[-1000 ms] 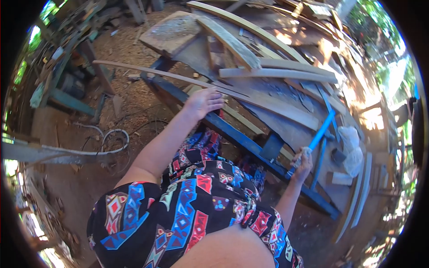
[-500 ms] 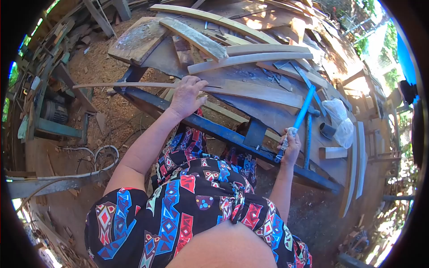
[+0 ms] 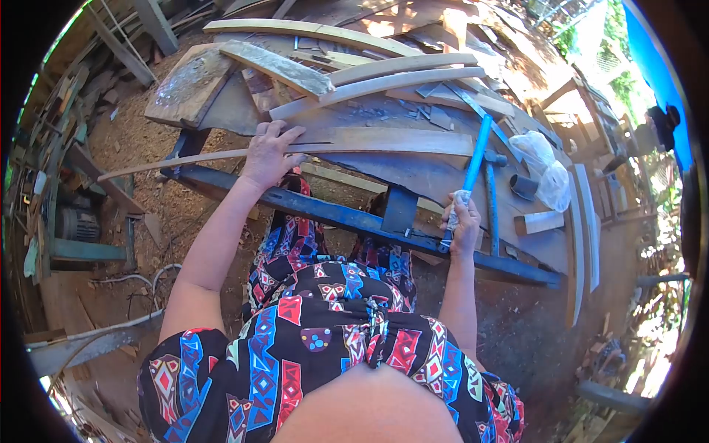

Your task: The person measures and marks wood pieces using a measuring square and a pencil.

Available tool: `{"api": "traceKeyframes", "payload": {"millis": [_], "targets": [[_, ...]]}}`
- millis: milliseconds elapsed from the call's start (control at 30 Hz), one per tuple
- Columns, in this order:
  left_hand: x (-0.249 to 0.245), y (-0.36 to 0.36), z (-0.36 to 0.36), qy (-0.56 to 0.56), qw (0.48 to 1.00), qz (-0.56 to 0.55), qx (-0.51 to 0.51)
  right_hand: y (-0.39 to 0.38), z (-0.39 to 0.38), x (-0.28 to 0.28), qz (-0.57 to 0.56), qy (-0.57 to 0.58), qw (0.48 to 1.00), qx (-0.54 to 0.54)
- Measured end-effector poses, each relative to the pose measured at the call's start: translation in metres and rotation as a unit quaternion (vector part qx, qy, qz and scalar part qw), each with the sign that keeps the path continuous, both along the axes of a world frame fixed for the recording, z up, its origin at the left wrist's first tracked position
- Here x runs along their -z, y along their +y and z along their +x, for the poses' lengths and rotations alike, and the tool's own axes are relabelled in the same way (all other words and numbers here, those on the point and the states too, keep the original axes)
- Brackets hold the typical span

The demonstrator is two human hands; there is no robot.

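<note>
Near: patterned garment (image 3: pixel 317 340) at the lower part of the view, both forearms reaching away from it. Blue metal beam (image 3: pixel 317 209) runs crosswise along the near side of the worktop (image 3: pixel 369 164).

Right hand (image 3: pixel 462 225): closed, fingers wrapped round the pale, wrapped grip of a long blue tool (image 3: pixel 477 156). The tool slants away over the worktop; its lower end shows below the fist. Type of tool: cannot tell.

Left hand (image 3: pixel 267 156): partly open, fingers spread and bent over the long piece of wood (image 3: pixel 399 141), thumb on the near side. Contact visible; firmness of hold cannot be told.

Piece of wood: lies lengthwise across the worktop. Broad part to the right of the left hand, with a dark slit near that hand; narrow part to the left, reaching past the worktop above ground strewn with shavings (image 3: pixel 140 155). The join is hidden under the hand. The right end is near the blue tool.

Right side: hammer (image 3: pixel 492 199) with blue handle, just beside the blue tool. Beyond it, a dark cylinder (image 3: pixel 523 187), near a clear plastic bag (image 3: pixel 550 173); a short wood block (image 3: pixel 539 223) nearer. Long curved slats (image 3: pixel 574 255) at the right edge of the worktop.

Farther: curved boards (image 3: pixel 384 83) overlap behind the piece of wood, among small scraps (image 3: pixel 436 117). Thick slab (image 3: pixel 188 85) at far left, a narrow board (image 3: pixel 277 66) angled beside it.
</note>
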State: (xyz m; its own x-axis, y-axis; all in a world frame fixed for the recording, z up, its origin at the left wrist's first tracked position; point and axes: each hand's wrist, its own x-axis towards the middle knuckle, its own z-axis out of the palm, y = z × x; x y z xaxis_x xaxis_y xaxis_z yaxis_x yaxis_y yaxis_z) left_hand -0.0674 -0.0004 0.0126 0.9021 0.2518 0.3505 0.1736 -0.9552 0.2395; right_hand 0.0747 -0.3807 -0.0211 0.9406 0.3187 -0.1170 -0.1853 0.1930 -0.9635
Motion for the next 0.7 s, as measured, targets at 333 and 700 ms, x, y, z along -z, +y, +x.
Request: {"api": "traceKeyframes", "payload": {"millis": [333,700], "targets": [[0.0077,0.0066,0.0015,-0.030,0.999,0.006,0.029,0.0001,-0.0004,-0.0017,-0.006,0.005,1.000,-0.001],[0.0051,0.0080,0.0052,-0.011,1.000,0.007,0.020,0.0004,0.0000,-0.0022,-0.007,0.011,1.000,0.002]]}}
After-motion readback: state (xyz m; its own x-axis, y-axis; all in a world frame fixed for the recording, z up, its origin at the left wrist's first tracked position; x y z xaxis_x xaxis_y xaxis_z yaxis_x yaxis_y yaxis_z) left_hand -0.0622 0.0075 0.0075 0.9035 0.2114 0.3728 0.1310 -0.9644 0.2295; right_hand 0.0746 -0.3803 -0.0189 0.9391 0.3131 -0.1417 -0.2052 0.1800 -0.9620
